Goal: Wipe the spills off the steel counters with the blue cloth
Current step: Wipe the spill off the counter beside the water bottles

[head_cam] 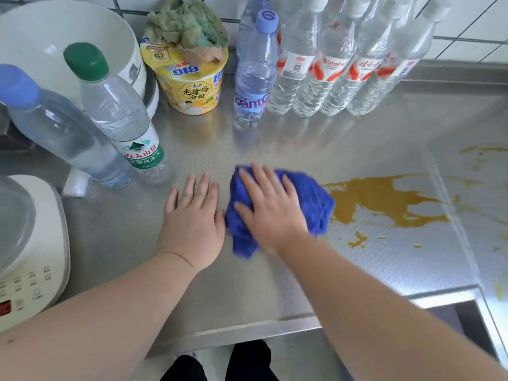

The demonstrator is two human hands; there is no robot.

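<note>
I have my right hand (270, 209) spread flat on the blue cloth (310, 199), fingers straight and pressing it to the steel counter (247, 284), not gripping it; the cloth lies bunched under the palm, its right edge touching the near end of the big yellow-brown spill (382, 199). My left hand (193, 221) lies relaxed and flat on the bare steel just beside the cloth, holding nothing, and I judge it is best left there as a brace. The spill looks barely touched, so most of the job remains. To do this stroke well I would keep the palm weight even and push the cloth rightward through the puddle in one slow pass, so that it soaks rather than smears. The cloth is wadded, so I would spread it wider first to cover more steel. Smaller drips (357, 240) lie nearer the front edge, and more streaks (479, 149) mark the neighbouring surface past the seam, so those need later passes. The water bottles (330, 72) stand well back from the puddle; I would still keep strokes low and sideways so as not to knock them.
</note>
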